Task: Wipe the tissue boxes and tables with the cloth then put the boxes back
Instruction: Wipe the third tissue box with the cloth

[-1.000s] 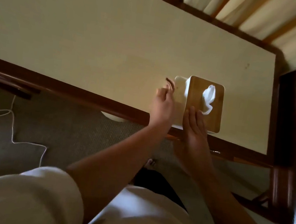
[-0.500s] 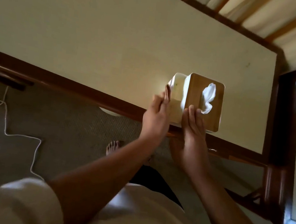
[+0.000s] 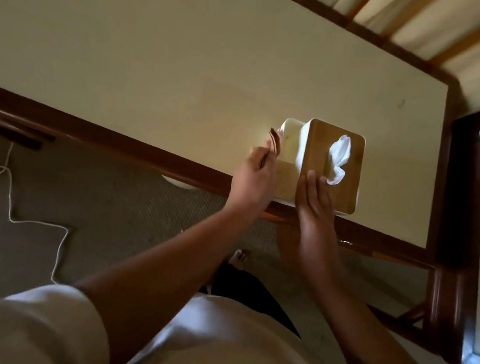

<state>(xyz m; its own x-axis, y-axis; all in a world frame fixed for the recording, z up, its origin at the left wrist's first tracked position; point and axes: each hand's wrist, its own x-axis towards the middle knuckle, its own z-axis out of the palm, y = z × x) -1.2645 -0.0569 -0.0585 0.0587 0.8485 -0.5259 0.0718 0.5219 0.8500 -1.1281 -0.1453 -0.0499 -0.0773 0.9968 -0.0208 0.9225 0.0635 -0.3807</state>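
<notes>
Two hands at the tissue box (image 3: pixel 350 181), set by the table's (image 3: pixel 156 64) near edge: right hand (image 3: pixel 314 213) laid flat on its lid; a mostly hidden cloth (image 3: pixel 274 142) is pinched by the left hand (image 3: pixel 252 180) beside it.

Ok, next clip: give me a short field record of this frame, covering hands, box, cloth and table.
left hand: holds a brown cloth against the white side of the tissue box
right hand: fingers flat on the wooden lid
tissue box: upright on the table near its front edge, tissue sticking out
table: cream top, dark wood rim
floor: white cable on carpet
</notes>
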